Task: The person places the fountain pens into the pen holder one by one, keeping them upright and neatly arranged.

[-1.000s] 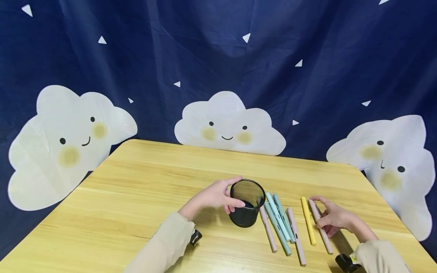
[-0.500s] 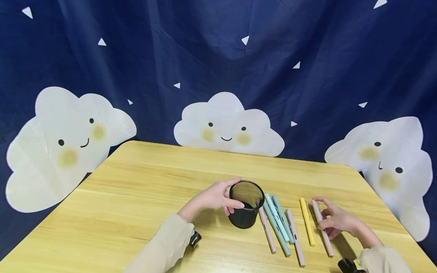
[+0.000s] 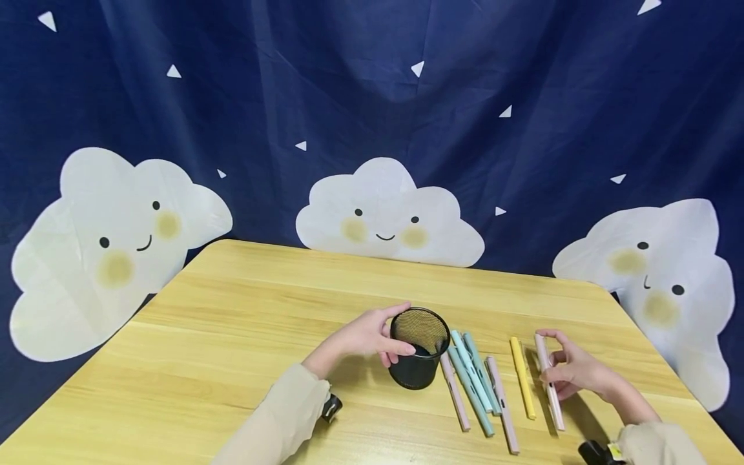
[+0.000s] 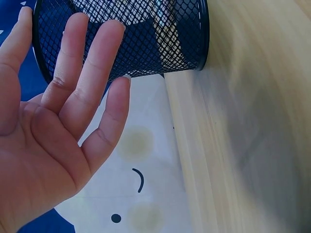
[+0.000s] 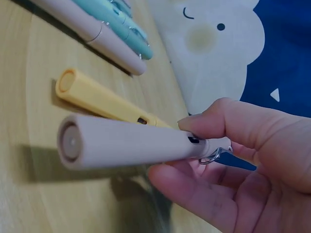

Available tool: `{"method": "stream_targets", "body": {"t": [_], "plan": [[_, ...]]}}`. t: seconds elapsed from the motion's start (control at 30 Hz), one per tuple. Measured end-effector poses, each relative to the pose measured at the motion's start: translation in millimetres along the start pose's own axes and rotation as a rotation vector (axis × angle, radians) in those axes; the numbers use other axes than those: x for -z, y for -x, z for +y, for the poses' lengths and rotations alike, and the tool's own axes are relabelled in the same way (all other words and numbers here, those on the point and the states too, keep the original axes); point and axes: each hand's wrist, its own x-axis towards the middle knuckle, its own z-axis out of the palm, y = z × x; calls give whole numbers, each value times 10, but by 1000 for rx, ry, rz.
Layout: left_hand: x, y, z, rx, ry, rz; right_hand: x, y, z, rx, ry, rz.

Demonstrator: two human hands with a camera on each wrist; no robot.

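Right of the cup, past the yellow pen, a pink pen is pinched between the thumb and fingers of the right hand, seemingly just clear of the table. Its smooth barrel looks like stiff plastic: probably light, hardly fragile, a little slippery. Holding it near the join of barrel and cap, beside the clip, seems sound for balance. At the cup's left side, the left hand holds the rim with thumb and forefinger, the other fingers spread against the mesh. That mesh probably weighs little and resists squeezing, so a light grip should do.
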Motion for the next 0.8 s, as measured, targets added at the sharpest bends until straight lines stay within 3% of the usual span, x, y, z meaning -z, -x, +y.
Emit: {"method": "stream_targets", "body": {"t": [0.4,0.63,0.8], "plan": [[-7,5,15,6,17,1,-10,-70,-60,186,-110,19],[-18,16,30,17,30,2,-62,-106,-111,218,-172,64],[-23,20,35,18,47,4,-121,-139,-164,211,-206,148]]}}
